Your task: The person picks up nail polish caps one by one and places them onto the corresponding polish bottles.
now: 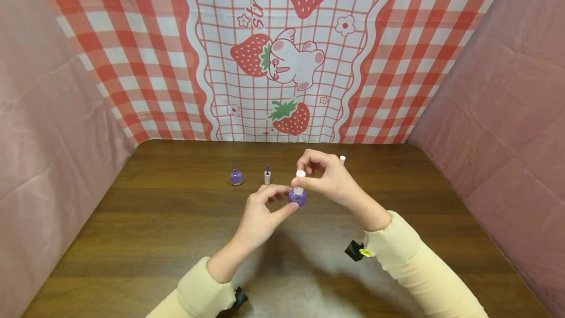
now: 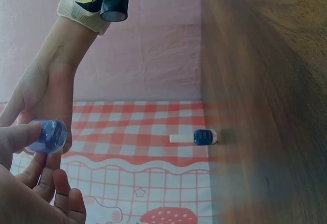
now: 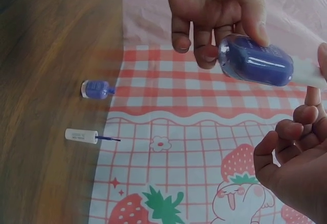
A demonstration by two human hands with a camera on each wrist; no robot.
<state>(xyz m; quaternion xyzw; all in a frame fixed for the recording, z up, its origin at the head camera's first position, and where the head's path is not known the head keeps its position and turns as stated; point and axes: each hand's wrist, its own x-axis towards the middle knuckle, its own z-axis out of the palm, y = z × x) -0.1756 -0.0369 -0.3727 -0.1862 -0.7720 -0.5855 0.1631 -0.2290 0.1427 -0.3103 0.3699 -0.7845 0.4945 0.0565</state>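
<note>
My left hand (image 1: 260, 217) pinches a purple nail polish bottle (image 1: 297, 199) between thumb and fingers, above the table. At its top, my right hand (image 1: 331, 178) pinches the bottle's white cap (image 1: 300, 174). The cap sits at the bottle's neck; how tightly it is screwed on cannot be told. In the right wrist view the held bottle (image 3: 258, 60) lies sideways between both hands, with the white cap (image 3: 305, 74) partly hidden by fingers.
An uncapped purple bottle (image 1: 236, 177) stands at the left on the wooden table (image 1: 176, 239). Beside it a white brush cap (image 1: 267, 177) stands with its purple brush upward. Behind my right hand is another capped bottle (image 2: 204, 137), only its white top (image 1: 342, 159) showing from above.
</note>
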